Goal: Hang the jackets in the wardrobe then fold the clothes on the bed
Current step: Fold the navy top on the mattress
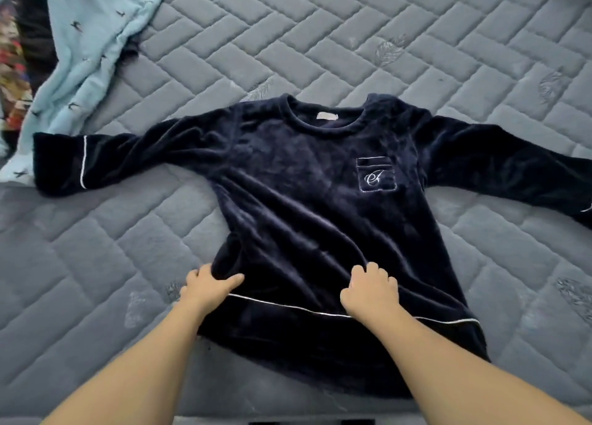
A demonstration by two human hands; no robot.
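Note:
A dark navy velvet top [298, 194] lies face up on the grey quilted mattress [352, 40], both sleeves spread sideways, with white piping and a small chest pocket with a monogram. My left hand [206, 283] grips the fabric at the lower left side, fingers tucked under a fold and thumb on top. My right hand [370, 288] bunches the fabric near the lower middle, just above the white hem line, with its fingers curled into the cloth.
A light blue garment [86, 56] with small dark bird prints lies crumpled at the upper left, touching the left sleeve's cuff. Dark and multicoloured clothes [16, 72] sit beside it at the left edge. The mattress's near edge runs along the bottom.

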